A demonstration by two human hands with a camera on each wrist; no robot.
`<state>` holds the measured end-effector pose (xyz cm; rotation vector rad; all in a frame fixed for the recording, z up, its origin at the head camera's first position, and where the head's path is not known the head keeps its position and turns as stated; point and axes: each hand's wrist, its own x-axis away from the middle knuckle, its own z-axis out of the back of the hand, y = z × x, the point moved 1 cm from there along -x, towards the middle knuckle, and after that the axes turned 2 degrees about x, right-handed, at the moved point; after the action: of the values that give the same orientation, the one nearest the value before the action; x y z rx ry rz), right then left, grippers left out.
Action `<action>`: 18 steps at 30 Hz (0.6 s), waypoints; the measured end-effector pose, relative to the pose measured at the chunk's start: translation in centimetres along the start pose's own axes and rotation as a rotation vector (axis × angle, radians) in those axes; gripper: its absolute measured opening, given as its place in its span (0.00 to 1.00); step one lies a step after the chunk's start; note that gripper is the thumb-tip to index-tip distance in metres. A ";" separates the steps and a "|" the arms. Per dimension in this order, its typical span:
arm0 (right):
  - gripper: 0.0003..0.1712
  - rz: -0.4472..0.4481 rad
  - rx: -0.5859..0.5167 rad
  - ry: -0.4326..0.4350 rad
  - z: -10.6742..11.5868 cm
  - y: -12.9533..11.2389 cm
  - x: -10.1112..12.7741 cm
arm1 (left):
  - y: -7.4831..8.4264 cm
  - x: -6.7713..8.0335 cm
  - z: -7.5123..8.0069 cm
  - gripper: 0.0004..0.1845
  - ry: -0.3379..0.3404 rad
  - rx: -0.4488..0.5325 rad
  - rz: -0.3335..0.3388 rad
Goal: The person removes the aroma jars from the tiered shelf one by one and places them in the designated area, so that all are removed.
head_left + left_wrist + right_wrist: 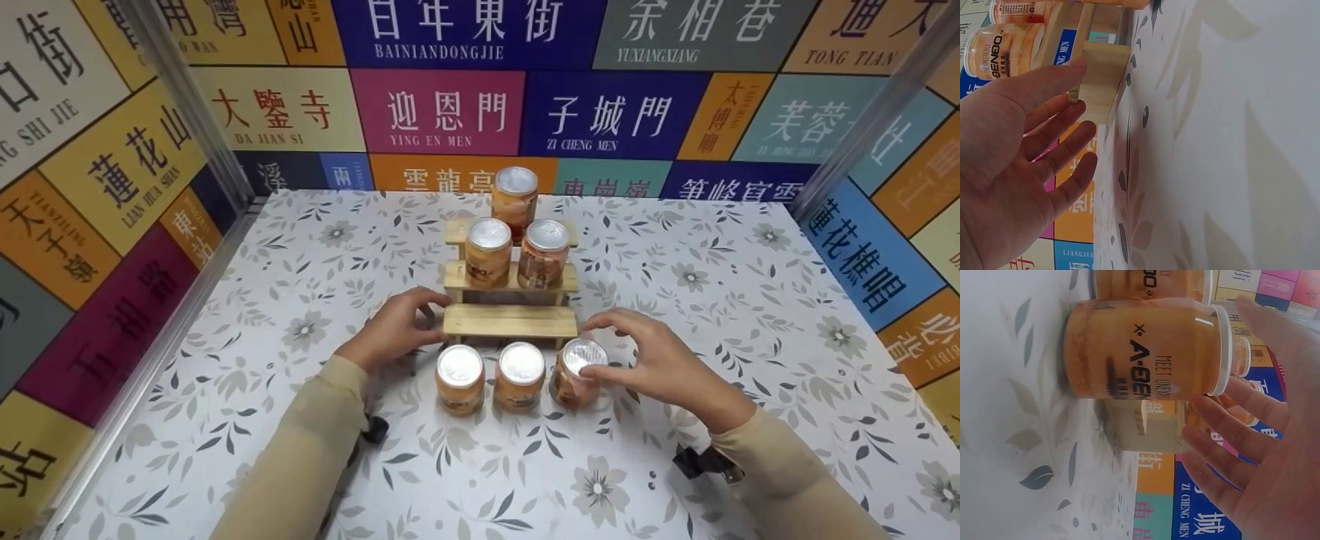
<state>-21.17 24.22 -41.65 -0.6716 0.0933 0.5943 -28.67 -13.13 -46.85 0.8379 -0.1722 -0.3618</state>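
Wall signs behind the wooden rack read "YING EN MEN", "ZI CHENG MEN", "BAINIANDONGJIE"; jar label read "MEET UNEXP…".

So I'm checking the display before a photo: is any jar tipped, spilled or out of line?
Nothing stands out. The three jars on the wooden stand and the three on the table all stand upright with lids on, nothing spilled.

An orange jar with a silver lid stands upright before the wooden stepped rack.
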 end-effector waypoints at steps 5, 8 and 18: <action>0.29 -0.019 0.010 0.014 0.7 -0.4 -1.1 | 0.0 0.0 0.0 0.26 0.004 -0.002 -0.001; 0.28 -0.034 0.024 0.015 1.2 -0.6 -1.8 | 0.1 0.0 0.0 0.27 0.001 -0.006 0.006; 0.27 -0.087 0.051 0.047 2.6 -0.8 -4.8 | 0.1 0.0 0.0 0.26 -0.005 -0.021 -0.016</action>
<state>-24.98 22.97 -37.86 -0.6369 0.1223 0.4911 -28.67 -13.08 -46.75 0.8178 -0.1661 -0.3803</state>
